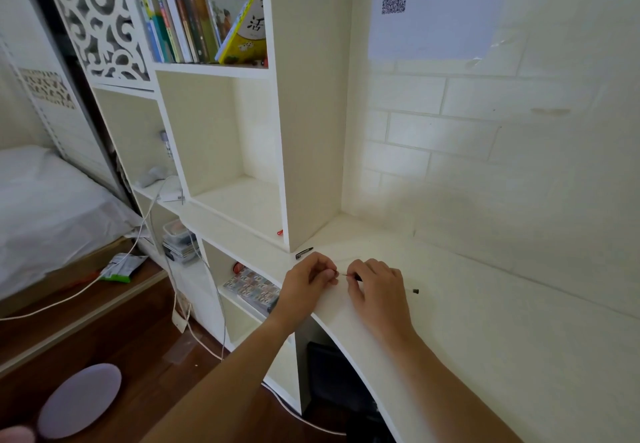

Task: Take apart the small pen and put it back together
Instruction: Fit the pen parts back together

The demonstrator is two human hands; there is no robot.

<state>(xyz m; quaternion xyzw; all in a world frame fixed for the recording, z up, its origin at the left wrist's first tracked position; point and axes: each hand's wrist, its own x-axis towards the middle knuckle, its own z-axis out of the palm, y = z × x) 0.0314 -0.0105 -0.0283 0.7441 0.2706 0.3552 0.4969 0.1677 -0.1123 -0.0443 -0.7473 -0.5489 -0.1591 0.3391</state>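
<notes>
Both hands work close together over the white desk [485, 338]. My right hand [377, 286] is closed around the thin pen refill [344, 274]; its fine tip sticks out to the left and its dark rear end [415, 291] shows to the right of the hand. My left hand [308, 278] pinches something tiny at the refill's tip, too small to identify. The black pen cap [304, 252] with its clip lies on the desk just behind my left hand, near the shelf's foot.
A white bookshelf [304, 131] stands at the desk's left end, with books on top and open cubbies below. The wall runs along the desk's far side. Cables, a round stool [79, 401] and a bed [41, 207] lie to the left.
</notes>
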